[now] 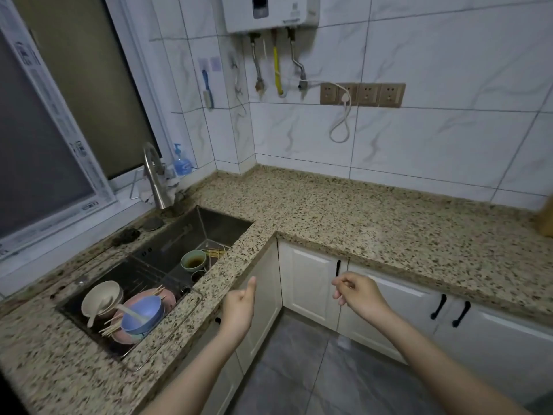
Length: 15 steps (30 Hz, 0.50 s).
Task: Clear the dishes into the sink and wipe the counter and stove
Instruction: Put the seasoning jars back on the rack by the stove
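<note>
The steel sink (209, 223) is set in the speckled granite counter (374, 217) at the left. Inside it lie a blue bowl (142, 314) on a pink plate (169, 296), a cream bowl (100, 298) with a spoon, a green cup (193, 259) stained brown, and several wooden chopsticks (214, 253). My left hand (239, 307) hovers in front of the counter's edge beside the sink, fingers curled and thumb up, holding nothing. My right hand (356, 292) hangs in front of the cabinet doors, fingers loosely curled, empty.
A faucet (155, 178) stands behind the sink, with a blue soap bottle (181, 163) on the window ledge. White cabinets (311, 283) with black handles run under the counter. A water heater (269, 13) and wall sockets (362, 94) are on the tiled wall. A wooden object (547, 217) shows at the right edge.
</note>
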Tool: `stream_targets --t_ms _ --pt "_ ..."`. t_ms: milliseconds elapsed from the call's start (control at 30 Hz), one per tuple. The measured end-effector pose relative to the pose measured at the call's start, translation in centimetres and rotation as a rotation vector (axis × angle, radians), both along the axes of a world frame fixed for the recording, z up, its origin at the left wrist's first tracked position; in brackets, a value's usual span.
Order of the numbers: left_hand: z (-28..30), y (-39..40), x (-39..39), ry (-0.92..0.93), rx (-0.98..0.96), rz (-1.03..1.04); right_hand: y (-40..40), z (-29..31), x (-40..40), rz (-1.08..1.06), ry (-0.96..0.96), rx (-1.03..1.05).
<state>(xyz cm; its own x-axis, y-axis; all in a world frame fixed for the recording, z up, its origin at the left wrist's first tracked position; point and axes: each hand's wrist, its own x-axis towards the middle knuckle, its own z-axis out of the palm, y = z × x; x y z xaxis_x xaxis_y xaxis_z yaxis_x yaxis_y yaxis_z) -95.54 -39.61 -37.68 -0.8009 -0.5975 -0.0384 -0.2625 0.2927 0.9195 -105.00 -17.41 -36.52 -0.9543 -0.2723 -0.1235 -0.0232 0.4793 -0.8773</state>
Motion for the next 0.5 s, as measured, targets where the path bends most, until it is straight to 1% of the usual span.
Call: stream_targets --t_ms 233,400,500 --pt "1.0 -7.3 -4.0 0.041 -0.013 0.052 -8.3 1.4 -5.4 0.099 0.052 0.059" --pt "0.7 -12.0 -5.7 0.158 -0.002 0.054 -14.7 1.9 -8.4 0.170 0.100 0.063" --pt "0.4 -13.8 -6.6 0.173 -0.021 0.069 -17.8 1.3 -9.6 0.236 0.102 0.056"
